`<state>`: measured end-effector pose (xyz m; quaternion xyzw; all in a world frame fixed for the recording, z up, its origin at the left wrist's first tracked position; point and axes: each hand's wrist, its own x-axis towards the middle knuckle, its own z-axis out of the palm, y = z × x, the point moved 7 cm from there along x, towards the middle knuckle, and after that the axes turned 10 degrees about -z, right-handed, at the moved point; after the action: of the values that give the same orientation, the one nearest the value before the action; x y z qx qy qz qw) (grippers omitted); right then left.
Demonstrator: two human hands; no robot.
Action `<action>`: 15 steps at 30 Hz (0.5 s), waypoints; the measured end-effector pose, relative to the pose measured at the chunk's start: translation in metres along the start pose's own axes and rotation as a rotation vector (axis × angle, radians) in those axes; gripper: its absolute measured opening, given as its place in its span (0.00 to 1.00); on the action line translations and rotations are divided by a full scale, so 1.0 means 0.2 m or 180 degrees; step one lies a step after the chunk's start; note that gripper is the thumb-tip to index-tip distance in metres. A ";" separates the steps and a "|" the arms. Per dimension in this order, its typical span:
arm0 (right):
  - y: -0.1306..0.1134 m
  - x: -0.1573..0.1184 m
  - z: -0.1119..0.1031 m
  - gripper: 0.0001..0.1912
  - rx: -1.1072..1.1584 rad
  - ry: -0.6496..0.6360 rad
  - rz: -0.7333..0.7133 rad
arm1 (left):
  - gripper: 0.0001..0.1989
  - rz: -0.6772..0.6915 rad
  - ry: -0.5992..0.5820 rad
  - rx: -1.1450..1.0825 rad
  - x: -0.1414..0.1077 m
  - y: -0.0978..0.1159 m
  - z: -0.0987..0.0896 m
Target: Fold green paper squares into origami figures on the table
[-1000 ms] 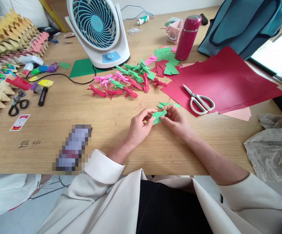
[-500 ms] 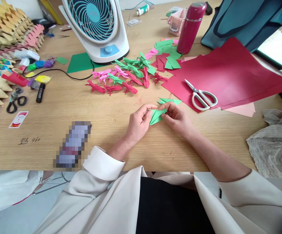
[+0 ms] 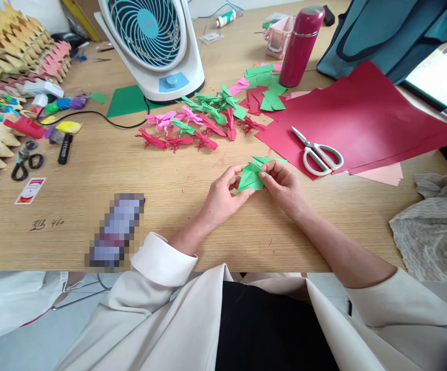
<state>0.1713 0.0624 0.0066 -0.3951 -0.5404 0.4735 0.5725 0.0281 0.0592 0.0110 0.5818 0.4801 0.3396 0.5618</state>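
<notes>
A folded piece of green origami paper [image 3: 250,178] is held between my two hands, a little above the table. My left hand [image 3: 223,195] grips its left and lower edge, the thumb along the bottom. On the right side, my right hand [image 3: 283,188] pinches the paper between thumb and fingers. Just behind lies another folded green paper [image 3: 273,160], partly hidden by the held one. Farther back is a group of folded paper figures, with red ones [image 3: 206,140], pink ones [image 3: 164,119] and green ones [image 3: 211,106].
White-handled scissors [image 3: 320,154] rest on large red sheets [image 3: 366,118] at the right. A fan [image 3: 171,82] and a magenta flask [image 3: 303,46] stand at the back. A blurred phone [image 3: 115,232] lies front left; a crumpled cloth [image 3: 428,221] is at the right edge.
The green paper has been turned and spread, showing a broader face. My left thumb has moved down to its lower edge, while my right hand keeps its pinch.
</notes>
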 end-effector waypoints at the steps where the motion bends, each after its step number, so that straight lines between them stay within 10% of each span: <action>1: 0.00 0.00 0.00 0.18 0.0012 0.0001 0.0005 | 0.27 -0.0077 -0.0006 -0.0100 0.01 -0.01 0.00; 15: 0.03 -0.01 -0.01 0.18 -0.0255 -0.0058 -0.0165 | 0.05 0.0829 0.0402 0.1489 -0.04 0.08 0.04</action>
<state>0.1718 0.0610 0.0004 -0.3992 -0.5741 0.4401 0.5634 0.0352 0.0496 0.0263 0.7303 0.5007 0.3245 0.3327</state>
